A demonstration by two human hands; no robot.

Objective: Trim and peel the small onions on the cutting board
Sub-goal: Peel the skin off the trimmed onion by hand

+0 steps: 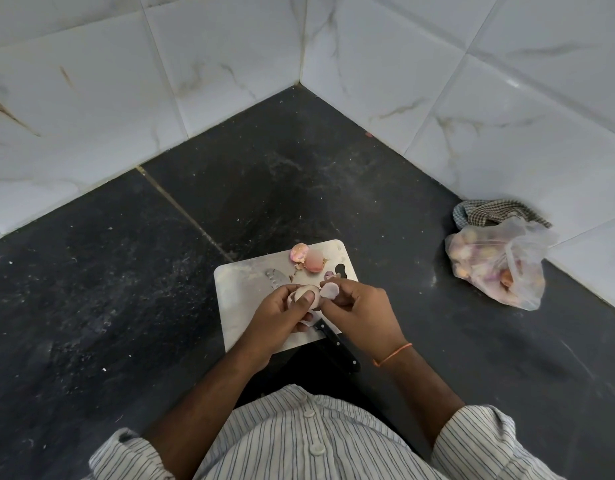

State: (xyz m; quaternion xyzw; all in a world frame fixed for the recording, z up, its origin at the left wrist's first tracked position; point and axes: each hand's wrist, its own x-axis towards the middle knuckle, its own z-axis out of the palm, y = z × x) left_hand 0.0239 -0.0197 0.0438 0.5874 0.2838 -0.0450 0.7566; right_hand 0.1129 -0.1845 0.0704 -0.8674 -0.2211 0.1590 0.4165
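Countertop (126,289), dark stone, spreads out on every side of the hands, and out past the right hand, well apart from it, sits a plastic bag (496,265) of more small onions against the wall. Closer in, the cutting board (237,306) lies directly beneath both hands, and the knife (337,344) rests there untouched, handle running back under the right wrist, blade tip poking out beyond the left hand. Now the hands themselves: the left hand (282,317) has its fingers curled round the onion (308,294), thumb laid over the pale bulb, holding it just above the board. The right hand (358,310) sits touching-close beside it, fingertips pinching a flap of peel (330,290) that lifts off the onion's right side. That's the relation that counts, I'd say: the skin peels away toward the right hand while the left anchors the bulb, so the pull wants to go outward, away from the left thumb. Just beyond the fingertips, loose pink skins (308,258) lie on the board's far end.
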